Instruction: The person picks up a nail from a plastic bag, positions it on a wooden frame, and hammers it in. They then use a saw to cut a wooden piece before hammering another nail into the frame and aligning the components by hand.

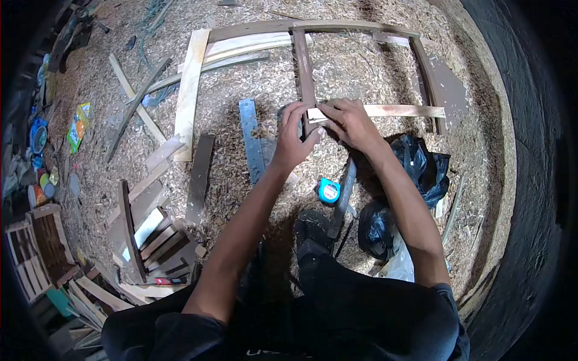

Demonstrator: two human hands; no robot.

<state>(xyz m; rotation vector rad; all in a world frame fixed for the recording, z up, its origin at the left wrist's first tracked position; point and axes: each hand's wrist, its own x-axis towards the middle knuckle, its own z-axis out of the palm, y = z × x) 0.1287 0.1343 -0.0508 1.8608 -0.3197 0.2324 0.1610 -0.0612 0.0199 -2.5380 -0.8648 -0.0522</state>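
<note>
In the head view, a pale wooden slat (pixel 403 111) lies across the lower ends of two dark wooden strips, the middle strip (pixel 303 63) and the right strip (pixel 423 72). My left hand (pixel 294 137) is closed around the lower end of the middle strip, thumb and fingers on either side. Close beside it, my right hand (pixel 349 123) grips the slat's left end, its fingers pressed on top. Both hands meet at this joint, and my fingers partly hide it. A top rail (pixel 355 26) joins the strips at the far side.
A turquoise tape measure (pixel 329 190) lies below my hands, beside a hammer-like tool (pixel 344 201). Black plastic bags (pixel 415 162) sit right of my legs. A metal ruler-like strip (pixel 251 141) and loose boards (pixel 194 90) lie left. A wooden crate (pixel 45 212) stands far left on wood chips.
</note>
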